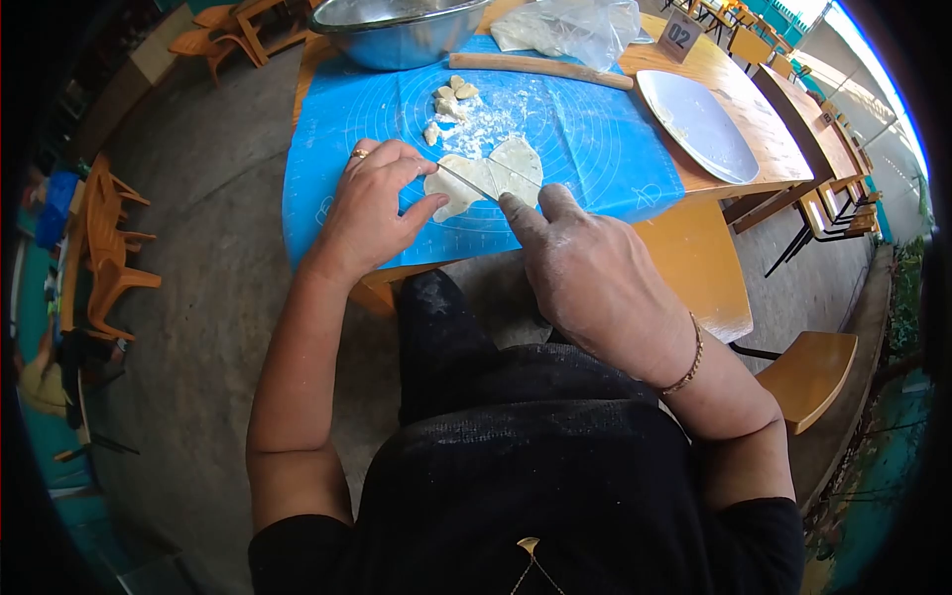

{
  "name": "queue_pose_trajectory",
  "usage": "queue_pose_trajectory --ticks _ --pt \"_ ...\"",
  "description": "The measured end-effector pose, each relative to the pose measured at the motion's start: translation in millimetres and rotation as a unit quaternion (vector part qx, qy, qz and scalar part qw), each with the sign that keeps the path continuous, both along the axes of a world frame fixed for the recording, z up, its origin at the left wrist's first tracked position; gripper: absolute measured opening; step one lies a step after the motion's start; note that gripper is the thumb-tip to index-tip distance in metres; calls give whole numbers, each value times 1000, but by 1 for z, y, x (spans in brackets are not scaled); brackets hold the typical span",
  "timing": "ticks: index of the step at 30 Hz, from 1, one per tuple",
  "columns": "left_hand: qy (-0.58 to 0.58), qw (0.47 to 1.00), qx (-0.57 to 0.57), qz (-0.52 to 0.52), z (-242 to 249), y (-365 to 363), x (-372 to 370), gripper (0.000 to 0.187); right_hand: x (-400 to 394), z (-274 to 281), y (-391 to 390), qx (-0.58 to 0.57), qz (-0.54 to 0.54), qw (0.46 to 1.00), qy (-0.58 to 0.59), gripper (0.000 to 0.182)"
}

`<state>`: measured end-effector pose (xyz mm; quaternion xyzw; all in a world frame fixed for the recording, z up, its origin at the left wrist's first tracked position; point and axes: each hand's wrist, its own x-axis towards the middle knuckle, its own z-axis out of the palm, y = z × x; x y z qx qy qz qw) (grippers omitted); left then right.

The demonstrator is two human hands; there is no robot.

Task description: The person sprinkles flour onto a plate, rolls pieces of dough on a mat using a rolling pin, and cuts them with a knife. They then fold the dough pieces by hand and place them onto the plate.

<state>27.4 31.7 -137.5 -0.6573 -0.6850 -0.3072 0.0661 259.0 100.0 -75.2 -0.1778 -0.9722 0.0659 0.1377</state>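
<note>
Flattened dough [518, 159] lies near the front of a blue marked mat [615, 149], with lines cut across it. My right hand [595, 268] is closed round the handle end of a thin knife [466, 182], whose blade lies slantwise over the dough. At the blade's far end is my left hand [372, 203], its thumb and forefinger apart beside the dough's left edge; whether it touches the blade is hard to tell. Small dough pieces [454, 95] and scattered flour sit beyond the flattened dough.
A rolling pin [540, 67] lies across the mat's far side. Behind it are a metal bowl [397, 40] and a plastic bag [580, 30]. A white plate [699, 124] and a "02" sign [679, 36] stand at the right. A wooden stool [694, 263] is below.
</note>
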Motion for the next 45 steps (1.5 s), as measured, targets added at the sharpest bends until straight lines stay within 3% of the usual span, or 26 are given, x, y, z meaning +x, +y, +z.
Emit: queue_pose_trajectory --ticks 1,3,6,7,9,10,12,18,20,24,26,30,36,39,42,45 --pt "9 1000 -4 -2 0 1 0 26 -2 -1 1 0 0 1000 0 44" --pt "19 1000 -8 -5 -2 3 0 26 -6 -4 5 42 34 998 30 24" --pt "30 999 -27 7 -4 4 2 25 -11 -10 8 20 31 999 29 20" --pt "28 999 -28 5 -3 3 2 24 -10 -10 8 19 30 999 28 20" --pt "27 999 -29 4 -3 3 2 23 -7 -6 10 -57 24 998 2 42" --pt "31 999 -32 8 -3 2 2 23 -2 -3 10 -57 26 998 2 42" --pt "36 999 -34 13 -3 2 1 23 14 4 10 -41 43 998 23 22" --pt "-5 999 -21 34 -4 5 1 26 60 24 13 -91 17 996 8 27" --pt "32 995 -28 95 -5 9 0 24 61 19 21 -104 -5 994 41 27" --pt "49 988 -69 126 6 11 17 22 44 5 57 15 -111 987 116 33" --pt "41 975 -102 195 10 13 25 20 32 -16 84 63 -117 984 121 35" --pt "41 969 -123 208 11 20 25 17 10 -59 126 181 -120 967 131 37" --pt "-39 949 -171 260 13 26 25 15 -11 -73 155 213 -87 957 177 26" --pt "-43 947 -180 263 14 29 27 16 -28 -67 158 68 -16 980 188 14" --pt "-53 945 -179 267 13 29 32 17 -49 -64 146 -14 -14 992 122 18" --pt "-35 960 -105 257 10 30 35 19 -58 -62 134 -18 -42 995 92 22"
